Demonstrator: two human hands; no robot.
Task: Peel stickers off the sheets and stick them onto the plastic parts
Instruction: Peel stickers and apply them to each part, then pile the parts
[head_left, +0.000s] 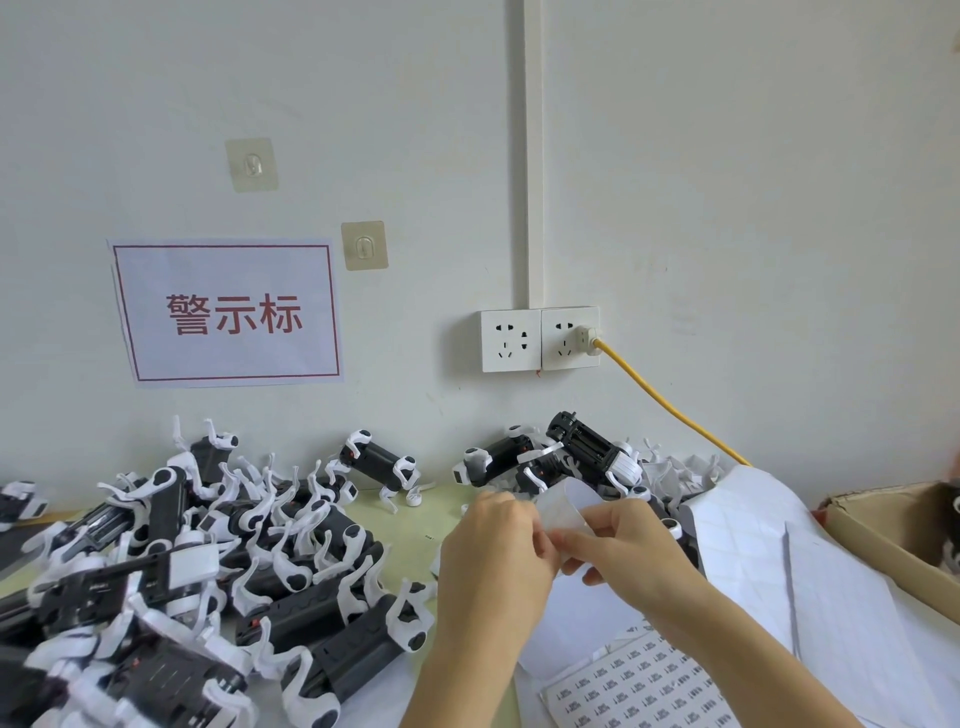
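A paper sign taped to the wall reads 警示标 in red inside a red frame. Taking the double wall socket as the landmark, the sign hangs to its left, with two clear adhesive hooks above and between them, and a yellow cable runs from the socket's right-hand outlet down to the right. Below the socket, over the pale green tabletop, both hands meet on a small white sticker sheet that curls upward: the left hand pinches its lower edge with fingertips and thumb, and the right hand pinches the same strip just beside it, so each grip is closed narrow on the paper. Below and right of the socket lie more sheets: a printed sticker sheet with rows of small black labels too small to read, and blank gridded backing sheets draped over a pile. The black-and-white plastic parts are heaped below and left of the socket, crowding the tabletop up to the left hand, with more stacked against the wall directly under the socket, behind the raised sheet. A cardboard box sits far right of the socket.
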